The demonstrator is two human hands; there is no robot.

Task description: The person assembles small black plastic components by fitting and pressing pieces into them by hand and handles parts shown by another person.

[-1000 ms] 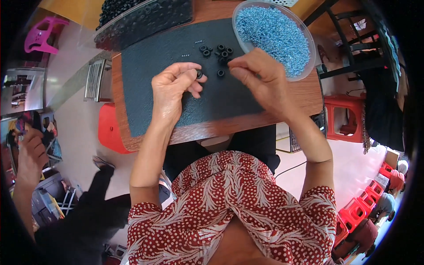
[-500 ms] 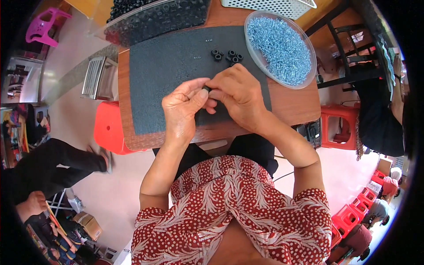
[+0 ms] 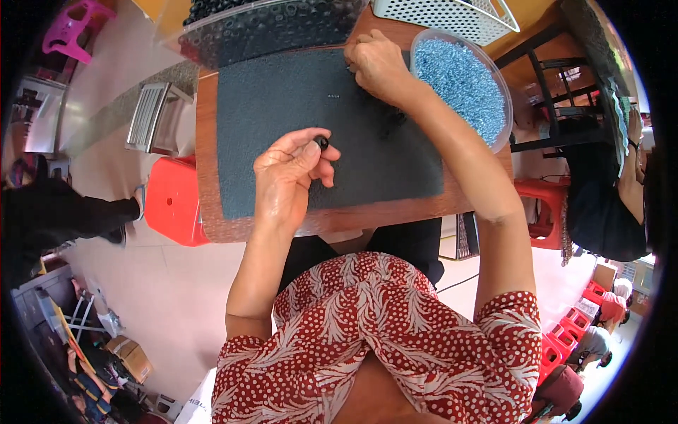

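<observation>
My left hand (image 3: 286, 169) is raised over the dark grey mat (image 3: 275, 99), pinching a small black ring-shaped part (image 3: 321, 142) between thumb and forefinger. At the far edge of the mat, my right hand (image 3: 381, 67) is closed with curled fingers, between the clear bin and the round tub. Whatever its fingertips hold is hidden. Several more black parts (image 3: 393, 121) lie on the mat, dark and mostly in the shade of my right forearm. A few tiny pale pieces (image 3: 333, 96) rest near the mat's middle.
A clear bin (image 3: 282, 42) of black rings stands at the back. Right of it are a white perforated basket (image 3: 452, 20) and a round clear tub (image 3: 506, 120) of small blue pieces. Red stools (image 3: 169, 201) flank the wooden table (image 3: 487, 169). A person's dark-trousered leg (image 3: 78, 212) is at left.
My right hand has left the left hand and moved to the far edge of the mat. The left hand keeps the black part. The person at left has shifted outward.
</observation>
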